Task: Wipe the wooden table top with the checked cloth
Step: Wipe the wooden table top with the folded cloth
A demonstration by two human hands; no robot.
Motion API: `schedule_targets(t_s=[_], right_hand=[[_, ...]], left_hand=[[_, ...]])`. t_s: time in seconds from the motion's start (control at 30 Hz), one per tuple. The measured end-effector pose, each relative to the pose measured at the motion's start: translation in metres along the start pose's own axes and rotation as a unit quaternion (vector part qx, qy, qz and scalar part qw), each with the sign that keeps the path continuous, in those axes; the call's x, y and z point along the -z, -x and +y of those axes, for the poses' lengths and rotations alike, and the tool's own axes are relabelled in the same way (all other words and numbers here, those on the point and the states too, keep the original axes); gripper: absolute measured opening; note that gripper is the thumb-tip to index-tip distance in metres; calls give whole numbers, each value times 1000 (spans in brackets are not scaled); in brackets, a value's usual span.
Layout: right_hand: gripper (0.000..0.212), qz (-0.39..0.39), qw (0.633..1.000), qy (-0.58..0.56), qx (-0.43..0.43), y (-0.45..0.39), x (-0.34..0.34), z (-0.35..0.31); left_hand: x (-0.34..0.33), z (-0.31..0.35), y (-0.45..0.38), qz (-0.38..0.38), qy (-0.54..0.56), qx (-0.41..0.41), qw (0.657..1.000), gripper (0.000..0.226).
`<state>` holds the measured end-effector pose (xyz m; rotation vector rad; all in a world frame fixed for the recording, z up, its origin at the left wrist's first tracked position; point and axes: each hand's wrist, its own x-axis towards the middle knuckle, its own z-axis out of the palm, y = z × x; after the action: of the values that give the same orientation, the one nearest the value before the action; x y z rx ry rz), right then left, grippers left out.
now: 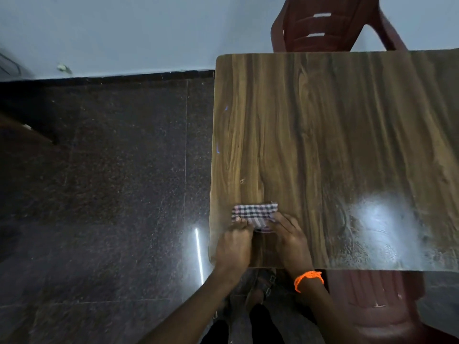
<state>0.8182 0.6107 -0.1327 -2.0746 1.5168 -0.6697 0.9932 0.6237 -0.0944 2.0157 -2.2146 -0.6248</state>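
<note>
Cloth (pixel 254 212) lying folded on bench (pixel 347 135), likely soft, light; left hand (pixel 233 247) and right hand (pixel 290 240) both pinching its near edge.

A dark red plastic chair (pixel 330 23) stood past the table's far edge, and another chair (pixel 377 304) sat under its near edge. The speckled dark floor (pixel 111 182) met a pale wall (pixel 136 31), where a small blurred thing (pixel 64 68), perhaps a fitting, showed.

Both hands (pixel 260 240) on checked cloth (pixel 253 212)
</note>
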Motion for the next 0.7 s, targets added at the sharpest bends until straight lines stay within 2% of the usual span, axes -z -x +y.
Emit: schedule_targets(t_s=[0.1,0.2,0.33,0.53,0.7], right_hand=[[27,43,998,18,-52,-12,1,9],[28,78,993,35,-77,-35,-6,9],[30,52,996,37,-60,-37,-16,-7],[26,-8,999,41,0,21,-15,-34],[42,-28,999,30,-23,71,-4,-27]], left_hand=[[4,9,-23,14,-7,-23,1000,25],[15,6,-45,12,-28,-27,999,30],[15,-8,-37,11,-53,-10,998,38],[0,-17,28,-4,-76,-6,997,36],[-7,7,61,-52,-66,-8,996,31]])
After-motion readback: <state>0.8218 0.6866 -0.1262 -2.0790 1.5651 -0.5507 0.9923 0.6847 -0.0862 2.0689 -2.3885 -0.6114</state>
